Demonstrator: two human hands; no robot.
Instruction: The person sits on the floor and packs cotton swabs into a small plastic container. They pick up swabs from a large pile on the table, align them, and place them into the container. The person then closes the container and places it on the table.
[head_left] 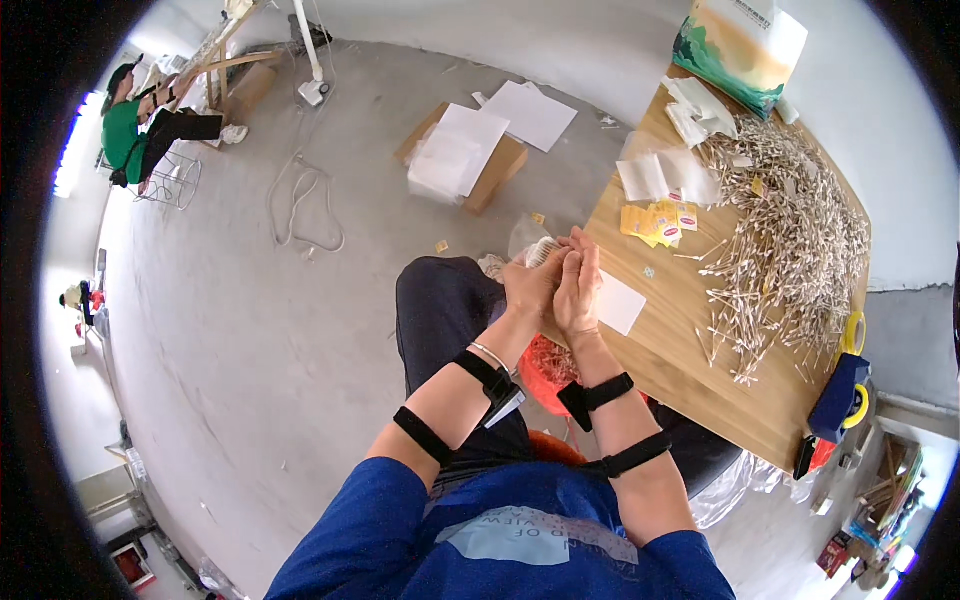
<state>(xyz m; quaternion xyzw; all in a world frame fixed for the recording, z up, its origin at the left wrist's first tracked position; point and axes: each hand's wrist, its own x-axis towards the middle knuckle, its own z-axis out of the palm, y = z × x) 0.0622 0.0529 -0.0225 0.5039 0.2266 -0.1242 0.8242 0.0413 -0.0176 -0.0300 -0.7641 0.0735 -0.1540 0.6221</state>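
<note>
My left hand (530,285) is closed around a bundle of cotton swabs (541,252), whose white tips show above my fingers. My right hand (577,290) meets it from the right, its fingers stretched out and its palm turned toward the bundle. Where the palm touches the swabs is hidden. Both hands are above the near left edge of the wooden table (665,345). A white card (620,303) lies on the table just right of my right hand. Below my wrists hangs a red bag (548,372) with small pale pieces in it.
Loose cotton swabs (790,250) form a large heap on the table's right. Near it lie yellow packets (660,222), clear plastic bags (690,175) and a tape dispenser (840,398). A carton box (497,175) with white sheets stands on the floor. Another person (130,135) sits far left.
</note>
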